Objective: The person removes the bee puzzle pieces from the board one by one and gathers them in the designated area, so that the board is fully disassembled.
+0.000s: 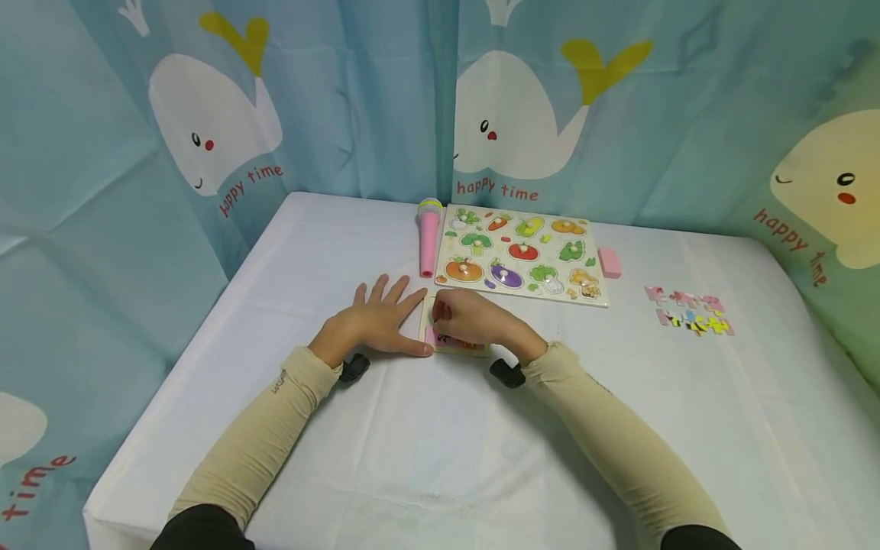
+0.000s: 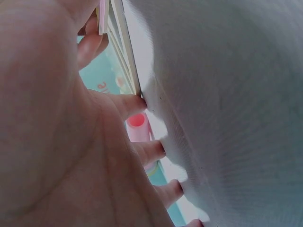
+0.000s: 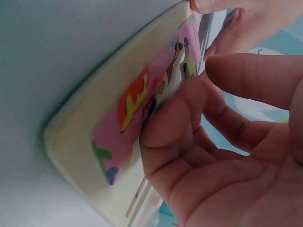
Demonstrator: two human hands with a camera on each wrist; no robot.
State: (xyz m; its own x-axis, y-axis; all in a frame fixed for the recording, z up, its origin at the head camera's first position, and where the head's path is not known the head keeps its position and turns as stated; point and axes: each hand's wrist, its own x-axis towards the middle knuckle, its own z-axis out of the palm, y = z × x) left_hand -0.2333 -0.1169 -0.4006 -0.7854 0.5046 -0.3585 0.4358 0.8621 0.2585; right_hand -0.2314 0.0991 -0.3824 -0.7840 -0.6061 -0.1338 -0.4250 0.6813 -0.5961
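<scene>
While the left hand [image 1: 376, 322] splays wide, the right hand [image 1: 474, 316] curls, its hold unclear.

The left hand [image 2: 80, 127] rests splayed on white cloth [image 2: 236, 118] (a pink handle [image 2: 139, 135] shows beyond).

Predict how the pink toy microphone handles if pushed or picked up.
Likely to roll if pushed left: the pink toy microphone lies on its side and its handle looks round. Pushed right, it would probably just stop against the vegetable puzzle board beside it. May be light for its size: the handle's end looks hollow in the left wrist view.
</scene>
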